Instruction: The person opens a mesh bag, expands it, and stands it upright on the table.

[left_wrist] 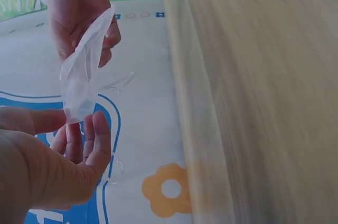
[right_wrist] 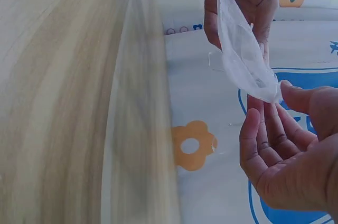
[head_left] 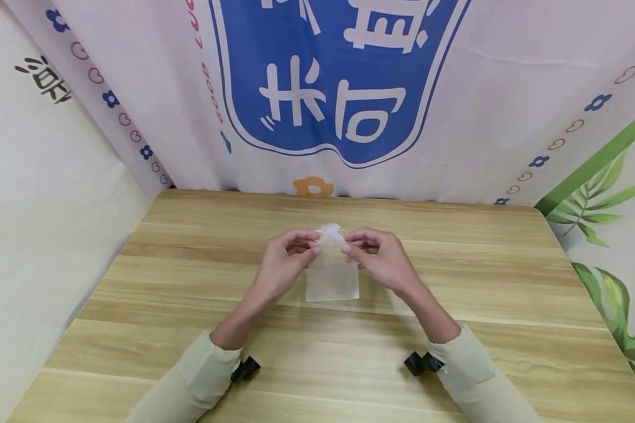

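Observation:
A small translucent white drawstring pouch [head_left: 332, 279] hangs upright over the table, its gathered neck at the top and its flat bottom edge toward me. My left hand [head_left: 283, 264] pinches its left side just below the neck, between thumb and fingers. On the other side, my right hand [head_left: 386, 261] pinches it in the same way. Seen from the left wrist, the pouch [left_wrist: 84, 71] bulges slightly and looks thin. A thin clear cord loop [left_wrist: 117, 170] shows beside the left fingers. The right wrist view shows the pouch [right_wrist: 243, 49] edge-on. Whether anything lies inside cannot be told.
The wood-grain table [head_left: 323, 364] spreads beneath both hands. A printed cloth [head_left: 159, 76] with a blue emblem hangs along its far edge. A white wall covering [head_left: 42, 205] flanks the left side; leaf-patterned covering [head_left: 614, 235] is on the right. Both sleeves have black wrist devices [head_left: 246, 369].

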A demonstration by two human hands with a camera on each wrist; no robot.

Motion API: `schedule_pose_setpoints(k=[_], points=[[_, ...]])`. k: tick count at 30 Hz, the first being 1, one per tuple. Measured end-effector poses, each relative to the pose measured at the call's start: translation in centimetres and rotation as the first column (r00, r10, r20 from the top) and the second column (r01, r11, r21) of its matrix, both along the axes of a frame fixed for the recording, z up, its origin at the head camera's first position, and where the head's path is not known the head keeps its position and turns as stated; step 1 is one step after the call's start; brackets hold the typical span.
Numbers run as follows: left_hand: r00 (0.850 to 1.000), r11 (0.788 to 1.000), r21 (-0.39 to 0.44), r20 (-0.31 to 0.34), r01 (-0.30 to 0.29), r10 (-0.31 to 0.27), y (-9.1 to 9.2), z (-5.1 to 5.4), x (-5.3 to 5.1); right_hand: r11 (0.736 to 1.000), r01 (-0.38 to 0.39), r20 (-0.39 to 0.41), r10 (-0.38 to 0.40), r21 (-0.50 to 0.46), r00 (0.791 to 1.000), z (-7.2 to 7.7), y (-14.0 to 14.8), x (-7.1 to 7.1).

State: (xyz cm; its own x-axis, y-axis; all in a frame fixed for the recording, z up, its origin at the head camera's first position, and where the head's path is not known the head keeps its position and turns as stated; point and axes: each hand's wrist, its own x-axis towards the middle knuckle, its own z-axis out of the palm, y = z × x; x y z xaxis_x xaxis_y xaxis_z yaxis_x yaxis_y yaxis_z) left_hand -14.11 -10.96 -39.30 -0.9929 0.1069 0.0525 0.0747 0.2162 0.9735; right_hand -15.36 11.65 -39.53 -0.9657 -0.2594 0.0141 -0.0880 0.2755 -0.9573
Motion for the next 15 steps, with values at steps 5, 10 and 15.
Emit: schedule_pose_setpoints(k=[5, 10, 15], points=[[1.000, 0.999, 0.032, 0.005, 0.008, -0.008, 0.9, 0.3, -0.1, 1.000, 0.015, 0.010, -0.015, -0.013, 1.000, 0.3, 0.2, 0.4], [0.999, 0.997, 0.080, 0.036, 0.021, -0.024, 1.7, 0.7, -0.1, 0.999, 0.038, 0.010, -0.038, -0.031, 0.999, 0.6, 0.6, 0.7], [0.998, 0.997, 0.072, 0.034, 0.041, -0.044, 2.4, 0.8, -0.2, 0.997, 0.061, -0.003, -0.061, -0.051, 0.998, 0.6, 1.2, 0.8]])
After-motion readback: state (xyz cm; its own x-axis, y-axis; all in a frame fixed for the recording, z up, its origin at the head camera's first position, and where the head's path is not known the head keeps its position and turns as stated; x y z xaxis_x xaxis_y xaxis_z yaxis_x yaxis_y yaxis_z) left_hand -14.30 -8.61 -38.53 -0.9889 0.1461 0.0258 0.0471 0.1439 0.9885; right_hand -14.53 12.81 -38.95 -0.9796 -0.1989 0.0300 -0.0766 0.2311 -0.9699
